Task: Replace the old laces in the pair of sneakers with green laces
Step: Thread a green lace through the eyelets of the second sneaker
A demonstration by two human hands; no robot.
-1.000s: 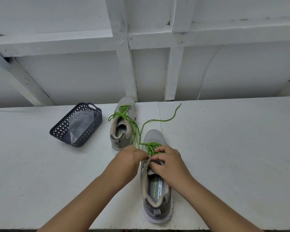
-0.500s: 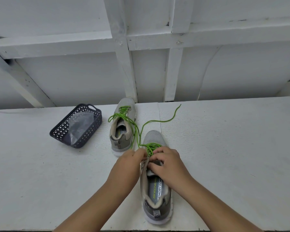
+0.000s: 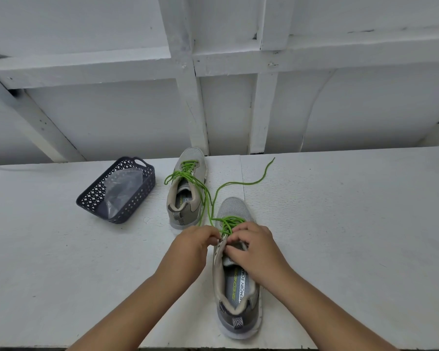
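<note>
Two grey sneakers stand on the white table. The near sneaker (image 3: 236, 297) points away from me, with a green lace (image 3: 228, 221) threaded across its front eyelets. One loose end of that lace (image 3: 254, 183) trails away to the right on the table. My left hand (image 3: 193, 245) pinches the sneaker's left eyelet flap, where the lace runs. My right hand (image 3: 255, 245) grips the tongue and right flap, fingers curled. The far sneaker (image 3: 185, 196) is laced in green, its ends loose.
A dark perforated plastic basket (image 3: 96, 198) holding a clear plastic bag stands at the left. A white framed wall rises right behind the table's far edge. The table's near edge runs along the bottom of the view.
Both hands have shifted slightly on the near sneaker's upper eyelets. The left hand's fingers have moved closer to the flap. The shoes and basket have stayed put.
</note>
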